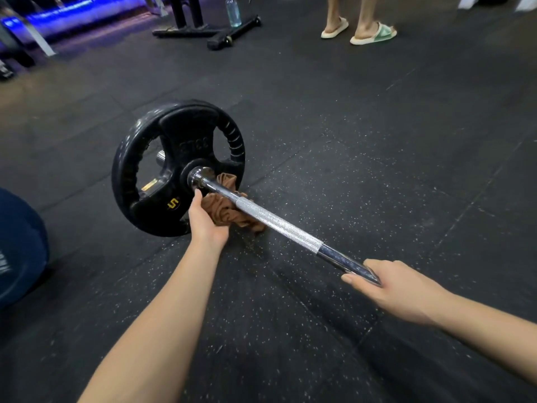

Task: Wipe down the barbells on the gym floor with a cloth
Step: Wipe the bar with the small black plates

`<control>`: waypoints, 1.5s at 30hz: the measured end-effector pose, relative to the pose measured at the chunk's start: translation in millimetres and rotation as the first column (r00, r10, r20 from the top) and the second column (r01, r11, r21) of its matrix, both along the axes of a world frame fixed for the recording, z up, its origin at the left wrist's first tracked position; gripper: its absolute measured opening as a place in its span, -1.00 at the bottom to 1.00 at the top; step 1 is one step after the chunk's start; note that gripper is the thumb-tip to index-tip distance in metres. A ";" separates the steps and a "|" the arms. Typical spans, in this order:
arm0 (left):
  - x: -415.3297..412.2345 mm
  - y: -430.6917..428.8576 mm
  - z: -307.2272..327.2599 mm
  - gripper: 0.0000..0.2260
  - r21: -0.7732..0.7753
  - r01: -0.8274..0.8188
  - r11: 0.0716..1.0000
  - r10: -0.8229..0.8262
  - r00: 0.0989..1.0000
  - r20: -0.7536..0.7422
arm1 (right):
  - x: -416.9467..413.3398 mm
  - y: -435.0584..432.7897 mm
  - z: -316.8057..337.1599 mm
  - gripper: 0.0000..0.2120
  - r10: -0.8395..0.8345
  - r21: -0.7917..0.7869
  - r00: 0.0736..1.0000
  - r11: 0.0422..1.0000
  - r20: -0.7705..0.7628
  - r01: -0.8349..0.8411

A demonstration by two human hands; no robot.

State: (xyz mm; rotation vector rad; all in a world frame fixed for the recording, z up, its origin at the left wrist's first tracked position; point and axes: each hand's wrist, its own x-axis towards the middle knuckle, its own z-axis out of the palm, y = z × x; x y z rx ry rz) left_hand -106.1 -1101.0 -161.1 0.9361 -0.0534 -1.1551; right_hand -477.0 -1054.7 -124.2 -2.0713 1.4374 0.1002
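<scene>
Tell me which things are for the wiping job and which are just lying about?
For the job: barbell, black weight plate, brown cloth, left hand, right hand.
Lying about: water bottle, black equipment base, bystander's slide sandals.

Chrome barbell (279, 223) over bunched brown cloth (229, 212)

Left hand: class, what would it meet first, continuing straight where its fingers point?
The left hand would probably meet the steel barbell's chrome collar, at the black round weight plate; depth unclear.
</scene>
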 end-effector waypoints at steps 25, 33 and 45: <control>-22.9 13.6 28.1 -0.47 -0.124 -0.017 0.992 0.008 0.997 -0.076 | -2.3 -1.5 -6.8 -0.39 -0.001 -0.022 1.000 1.000 -0.004 0.001; -116.9 67.6 1.0 -0.55 -0.115 0.207 0.971 -0.229 0.948 -0.223 | -1.5 -1.4 -2.8 -0.40 -0.003 -0.014 1.000 1.000 0.001 0.003; -54.8 21.2 26.1 -0.52 -0.061 -0.206 0.977 0.173 0.922 -0.348 | 0.2 0.6 -1.7 -0.44 0.006 -0.026 1.000 1.000 -0.005 -0.006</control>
